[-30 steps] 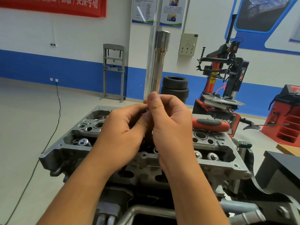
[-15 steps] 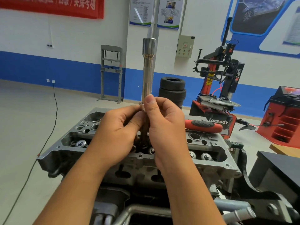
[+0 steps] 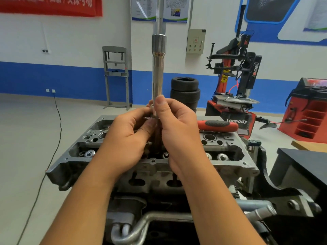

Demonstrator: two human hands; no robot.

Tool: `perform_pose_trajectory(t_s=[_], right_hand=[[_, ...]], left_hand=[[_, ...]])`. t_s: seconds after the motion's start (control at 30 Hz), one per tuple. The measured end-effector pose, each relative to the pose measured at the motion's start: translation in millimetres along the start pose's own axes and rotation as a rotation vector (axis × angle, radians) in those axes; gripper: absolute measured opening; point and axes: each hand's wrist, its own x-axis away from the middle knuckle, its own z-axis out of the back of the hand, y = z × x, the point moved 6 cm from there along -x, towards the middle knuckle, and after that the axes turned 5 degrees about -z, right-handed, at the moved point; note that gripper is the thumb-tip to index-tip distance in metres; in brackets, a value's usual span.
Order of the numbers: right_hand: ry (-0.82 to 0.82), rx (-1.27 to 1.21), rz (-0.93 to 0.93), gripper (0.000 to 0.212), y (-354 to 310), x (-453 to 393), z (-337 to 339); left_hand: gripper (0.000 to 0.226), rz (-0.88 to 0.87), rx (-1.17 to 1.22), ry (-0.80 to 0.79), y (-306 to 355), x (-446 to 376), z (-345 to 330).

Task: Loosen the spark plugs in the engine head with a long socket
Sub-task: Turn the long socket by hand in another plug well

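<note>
Holding the long socket (image 3: pixel 158 75) upright by its lower end, the left hand (image 3: pixel 127 138) and right hand (image 3: pixel 178 133) pinch it between them above the middle of the engine head (image 3: pixel 230 163). The plug wells sit hidden behind the hands. A tilted entry could jam it or miss the plug hex; the red-handled ratchet (image 3: pixel 217 125) resting near the far edge might be knocked off.

1. The engine head (image 3: pixel 230 162) sits on a dark stand (image 3: pixel 283 200); both hands' fingers (image 3: pixel 160 103) are above its middle.
2. A red and black tool handle (image 3: pixel 217 125) lies on the head's far edge, just right of the fingers.
3. The grey floor (image 3: pixel 35 129) carries a black cable (image 3: pixel 58 112) to the left of the fingers.
4. Stacked tyres (image 3: pixel 184 91) stand on the floor beyond the fingers.
5. A red tyre machine (image 3: pixel 235 96) stands on the floor, far right of the fingers.
</note>
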Motion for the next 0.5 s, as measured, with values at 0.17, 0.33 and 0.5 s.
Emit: perform_pose_trajectory(t_s=[0.17,0.33,0.5], right_hand=[[0.018,-0.093,-0.006,0.031,-0.5,1.5,1.9],[0.016,-0.033,0.003,0.026,0.8,-0.6,0.3],[-0.021,-0.027,0.004,0.030,1.1,-0.9,-4.4]], left_hand=[[0.030,-0.008,-0.065,0.121,-0.3,0.3,5.7],[0.028,-0.003,-0.038,0.013,0.1,2.4,1.3],[0.026,-0.012,-0.057,0.054,-1.1,7.5,4.9]])
